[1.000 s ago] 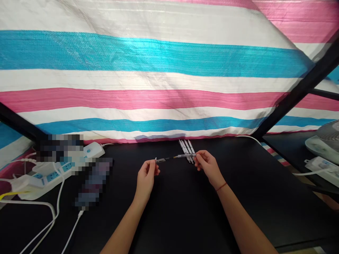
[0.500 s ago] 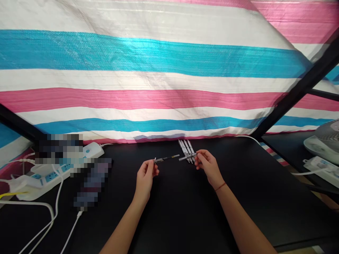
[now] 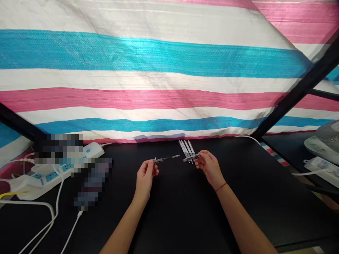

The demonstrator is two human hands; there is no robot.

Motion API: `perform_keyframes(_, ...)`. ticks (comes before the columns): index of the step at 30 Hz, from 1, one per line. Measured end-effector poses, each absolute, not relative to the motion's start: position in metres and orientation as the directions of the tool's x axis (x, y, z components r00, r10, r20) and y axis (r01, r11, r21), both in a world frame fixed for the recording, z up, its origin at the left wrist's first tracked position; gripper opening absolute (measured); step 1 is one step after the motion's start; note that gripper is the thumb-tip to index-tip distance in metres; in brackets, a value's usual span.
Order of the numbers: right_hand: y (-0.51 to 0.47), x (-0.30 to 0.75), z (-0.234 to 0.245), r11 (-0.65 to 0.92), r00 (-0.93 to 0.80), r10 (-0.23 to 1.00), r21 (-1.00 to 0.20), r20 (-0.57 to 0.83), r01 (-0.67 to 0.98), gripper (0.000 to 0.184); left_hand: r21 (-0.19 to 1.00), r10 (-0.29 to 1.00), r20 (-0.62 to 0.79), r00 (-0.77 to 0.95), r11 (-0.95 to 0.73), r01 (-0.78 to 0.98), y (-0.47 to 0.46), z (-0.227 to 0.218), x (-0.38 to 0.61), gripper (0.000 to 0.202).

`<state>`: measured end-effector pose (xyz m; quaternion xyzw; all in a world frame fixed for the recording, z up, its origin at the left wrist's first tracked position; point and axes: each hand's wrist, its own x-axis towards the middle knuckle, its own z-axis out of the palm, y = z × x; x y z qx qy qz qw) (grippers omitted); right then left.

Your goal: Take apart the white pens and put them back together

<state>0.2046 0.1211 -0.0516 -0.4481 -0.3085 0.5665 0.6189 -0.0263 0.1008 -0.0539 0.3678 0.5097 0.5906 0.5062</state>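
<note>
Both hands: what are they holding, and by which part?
Left hand: pen part with refill, held at its left end. Right hand: pen tube, held at its right end.

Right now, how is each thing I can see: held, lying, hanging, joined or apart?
Left hand: grip shut on refill piece
Right hand: grip shut on pen barrel
Refill piece: held, apart from pen barrel
Pen barrel: held, not joined on
Row of pens: lying side by side
Power strip: plugs in it
Striped sheet: hanging, creased
Pixelated thing: too blurred to tell
</note>
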Motion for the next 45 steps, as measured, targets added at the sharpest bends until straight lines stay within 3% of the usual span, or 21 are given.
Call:
perform_keyframes(5, 0.121, 0.206, -0.052, -0.086, 0.147, 0.973, -0.864, -0.181, -0.497, 0.014, 0.972, 0.974, -0.072, -0.215, 0.020, -0.235, 0.102, -0.057, -0.027, 0.030)
perform_keyframes(15, 0.122, 0.206, -0.053, 0.006, 0.269, 0.958, -0.932, -0.098, -0.362, 0.018, 0.977, 0.977, -0.070, -0.203, 0.026, -0.213, 0.102, -0.057, -0.027, 0.028)
perform_keyframes(28, 0.118, 0.196, -0.052, -0.013, 0.140, 0.989, -0.958, -0.055, -0.286, 0.023, 0.993, 0.989, -0.044, -0.141, 0.027, -0.117, 0.097, -0.053, -0.020, 0.031)
perform_keyframes(32, 0.118, 0.196, -0.052, -0.018, 0.149, 0.986, -0.942, -0.072, -0.334, 0.020, 0.988, 0.988, -0.060, -0.142, 0.039, -0.146, 0.096, -0.051, -0.019, 0.032)
perform_keyframes(37, 0.122, 0.206, -0.051, -0.041, 0.200, 0.964, -0.840, -0.176, -0.541, 0.010, 0.976, 0.985, -0.065, -0.160, 0.029, -0.216, 0.098, -0.051, -0.022, 0.028)
perform_keyframes(41, 0.124, 0.210, -0.048, -0.122, 0.132, 0.936, -0.653, -0.327, -0.748, 0.005, 0.975, 0.985, -0.062, -0.160, 0.025, -0.221, 0.099, -0.053, -0.024, 0.027)
perform_keyframes(45, 0.124, 0.210, -0.047, -0.203, 0.024, 0.915, -0.509, -0.404, -0.837, 0.005, 0.974, 0.985, -0.069, -0.156, 0.033, -0.223, 0.099, -0.053, -0.024, 0.028)
